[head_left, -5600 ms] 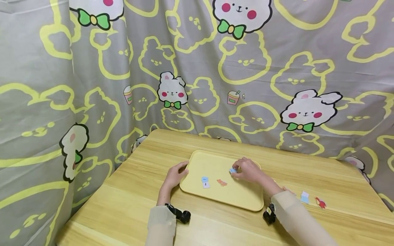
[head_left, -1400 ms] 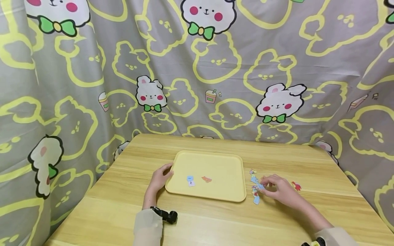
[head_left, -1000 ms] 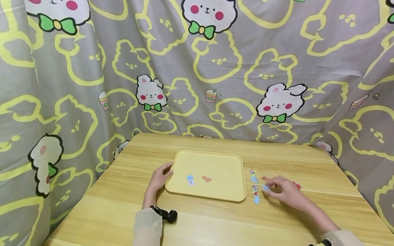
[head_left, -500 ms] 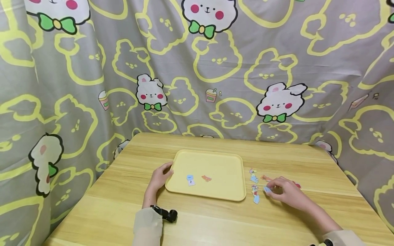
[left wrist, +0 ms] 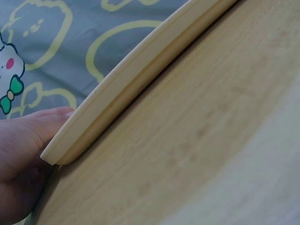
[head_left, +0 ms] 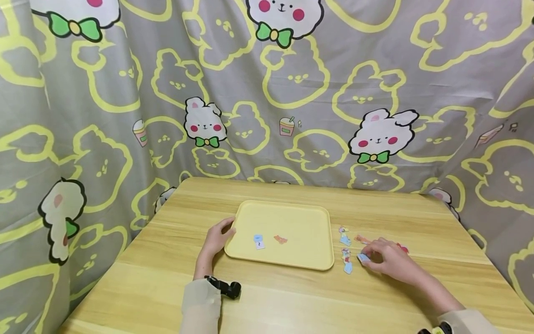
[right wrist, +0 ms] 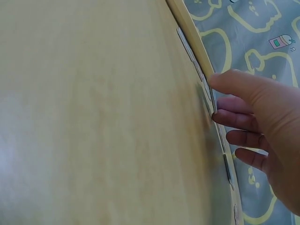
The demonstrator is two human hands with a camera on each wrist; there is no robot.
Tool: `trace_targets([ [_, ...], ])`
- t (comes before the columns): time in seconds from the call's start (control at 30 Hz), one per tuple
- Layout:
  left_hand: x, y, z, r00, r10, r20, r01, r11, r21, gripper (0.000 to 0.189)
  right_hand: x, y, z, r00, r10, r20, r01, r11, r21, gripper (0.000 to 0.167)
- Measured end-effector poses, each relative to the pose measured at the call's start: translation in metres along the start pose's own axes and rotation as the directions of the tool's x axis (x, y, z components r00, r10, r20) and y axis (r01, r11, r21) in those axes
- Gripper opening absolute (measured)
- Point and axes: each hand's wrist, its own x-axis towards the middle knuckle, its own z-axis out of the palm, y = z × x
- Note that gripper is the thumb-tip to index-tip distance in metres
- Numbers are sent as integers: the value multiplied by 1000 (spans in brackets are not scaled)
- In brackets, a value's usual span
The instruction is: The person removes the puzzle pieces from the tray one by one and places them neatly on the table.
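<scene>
In the head view, my right hand (head_left: 390, 260) pinches a small flat light-blue puzzle-like piece (head_left: 362, 258) between thumb and fingers, low over the table right of the tray. Seen from the right wrist, the thumb and a finger of the hand (right wrist: 262, 119) meet at its thin edge. My left hand (head_left: 217, 239) holds the left rim of a yellow tray (head_left: 300, 265); in the left wrist view the hand (left wrist: 26, 154) is at the tray's corner (left wrist: 61, 152). On the tray lie a blue-and-white piece (head_left: 259, 241) and an orange piece (head_left: 280, 240).
Two multicoloured flat pieces, one farther back (head_left: 344, 237) and one nearer (head_left: 347, 261), lie along the tray's right side. An orange piece (head_left: 362, 239) and a red piece (head_left: 403, 248) lie behind the right hand, partly hidden. A patterned curtain (head_left: 258, 93) hangs behind the wooden table (head_left: 267, 301).
The right hand has moved from over the tray to the table on its right, then drawn the light-blue piece slightly rightward, apart from the multicoloured pieces. The left hand stays at the tray.
</scene>
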Motion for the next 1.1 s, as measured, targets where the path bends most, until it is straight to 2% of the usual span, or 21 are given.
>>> trace_targets([
  [0.53, 0, 2, 0, 1000, -11, 8, 11, 1000, -22, 47, 0, -2, 1, 997, -83, -8, 82, 993, -90, 23],
  [0.8, -2, 4, 0, 1000, -11, 3, 11, 999, -32, 47, -1, -3, 0, 996, -84, 1, 83, 988, -130, 23],
  [1.0, -1, 1, 0, 1000, -5, -6, 5, 1000, -22, 45, -1, -4, -1, 996, -87, -5, 86, 989, -120, 25],
  [1.1, -2, 1, 0, 1000, 17, -12, -17, 999, -36, 44, -1, -4, -1, 995, -95, -15, 92, 989, -112, 26],
])
